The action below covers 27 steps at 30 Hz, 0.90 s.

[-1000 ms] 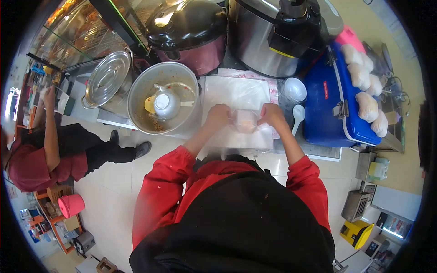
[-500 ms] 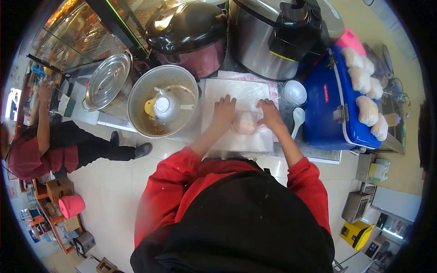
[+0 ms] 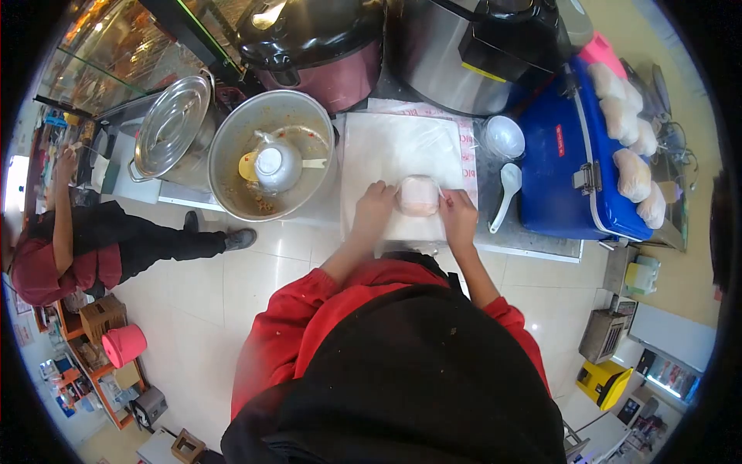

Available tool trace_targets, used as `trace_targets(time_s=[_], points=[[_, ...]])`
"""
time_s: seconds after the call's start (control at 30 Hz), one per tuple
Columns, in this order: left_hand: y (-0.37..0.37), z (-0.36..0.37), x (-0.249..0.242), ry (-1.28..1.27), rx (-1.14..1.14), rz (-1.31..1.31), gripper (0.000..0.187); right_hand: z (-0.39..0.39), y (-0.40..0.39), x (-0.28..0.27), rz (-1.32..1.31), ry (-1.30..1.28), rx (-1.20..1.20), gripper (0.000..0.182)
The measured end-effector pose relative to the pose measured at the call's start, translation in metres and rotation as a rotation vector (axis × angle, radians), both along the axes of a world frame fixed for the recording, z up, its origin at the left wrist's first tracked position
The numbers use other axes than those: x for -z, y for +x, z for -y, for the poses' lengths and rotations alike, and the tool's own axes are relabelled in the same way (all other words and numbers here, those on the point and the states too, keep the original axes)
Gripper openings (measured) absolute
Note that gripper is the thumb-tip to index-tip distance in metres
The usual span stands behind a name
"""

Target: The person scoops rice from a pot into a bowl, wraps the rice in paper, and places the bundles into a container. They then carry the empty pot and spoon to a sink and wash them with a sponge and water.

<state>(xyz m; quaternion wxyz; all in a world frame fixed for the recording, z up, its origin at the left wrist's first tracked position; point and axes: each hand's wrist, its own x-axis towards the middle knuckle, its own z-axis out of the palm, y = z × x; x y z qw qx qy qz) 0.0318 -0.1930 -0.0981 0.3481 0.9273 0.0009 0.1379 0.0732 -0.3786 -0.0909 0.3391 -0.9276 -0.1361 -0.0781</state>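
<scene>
The right hand (image 3: pixel 457 207) is pinching a rounded white-wrapped packet (image 3: pixel 418 197) just leftward. The left hand (image 3: pixel 374 206) is curling, hold unclear.

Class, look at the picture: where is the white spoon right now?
In the head view, the white spoon lies on the counter right of centre, between the right hand and the blue cooler, just below the white bowl.

We have the bundle (image 3: pixel 418 197) on the paper stack (image 3: pixel 375 147), a pot (image 3: pixel 230 143) left of the stack, a spoon (image 3: pixel 509 182) right, a cooker (image 3: pixel 433 66) behind.
</scene>
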Motion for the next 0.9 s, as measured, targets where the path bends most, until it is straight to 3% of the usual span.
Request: trace_targets(time_s=[0.07, 0.17, 0.23, 0.33, 0.43, 0.53, 0.63, 0.77, 0.83, 0.9], points=[[-0.009, -0.003, 0.001, -0.078, 0.009, 0.007, 0.023, -0.001, -0.014, 0.002, 0.140, 0.076, -0.025, 0.020], [-0.024, -0.004, 0.014, -0.073, 0.138, 0.097, 0.029, -0.005, -0.029, 0.001, 0.045, -0.054, -0.057, 0.033], [-0.026, 0.000, 0.005, 0.032, 0.186, 0.004, 0.029, -0.009, -0.034, -0.002, -0.046, -0.199, -0.056, 0.040], [-0.025, 0.006, 0.001, 0.107, 0.217, -0.069, 0.029, -0.011, -0.030, -0.005, 0.027, -0.264, -0.094, 0.045], [-0.025, 0.011, -0.004, 0.087, 0.214, -0.085, 0.028, -0.007, -0.026, -0.009, -0.138, -0.041, -0.233, 0.051], [-0.026, 0.013, -0.007, 0.050, 0.193, -0.077, 0.025, -0.008, -0.025, -0.012, -0.490, 0.404, -0.253, 0.055], [-0.026, 0.011, -0.009, 0.061, 0.212, -0.104, 0.023, -0.036, -0.033, -0.006, -0.538, 0.745, -0.056, 0.058], [-0.028, 0.011, -0.010, -0.021, 0.235, -0.065, 0.027, -0.085, -0.025, -0.019, -0.371, 0.562, 0.281, 0.065], [-0.031, 0.015, 0.002, -0.097, 0.141, -0.113, 0.029, -0.097, -0.020, -0.018, -0.297, 0.486, 0.392, 0.065], [-0.027, 0.018, -0.002, -0.110, 0.103, -0.168, 0.040, -0.097, -0.020, -0.020, -0.449, 0.847, 0.402, 0.061]])
